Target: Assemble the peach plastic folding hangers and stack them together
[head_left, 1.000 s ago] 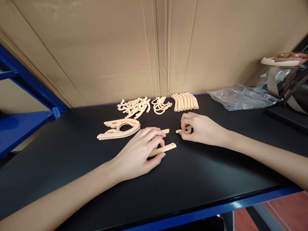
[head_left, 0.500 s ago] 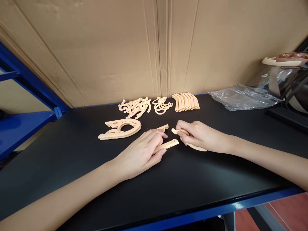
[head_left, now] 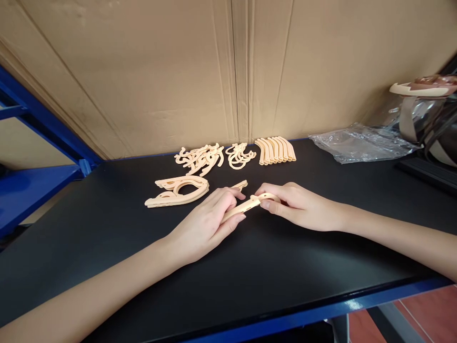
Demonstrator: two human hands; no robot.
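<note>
My left hand pinches a straight cream plastic arm piece between thumb and fingers, just above the black table. My right hand grips a curved cream plastic piece, whose end meets the tip of the straight piece. A second straight piece sticks out behind my left fingers. Both hands are closed round their parts at the table's middle.
A stack of folded cream hangers lies left of my hands. Along the cardboard wall sit a pile of hooks, a small ring pile and a row of curved arms. Clear plastic bags lie at the right.
My right hand has picked up a curved piece and moved it left to meet the straight piece. My left hand lifted that straight piece slightly and angled it toward the right hand.
</note>
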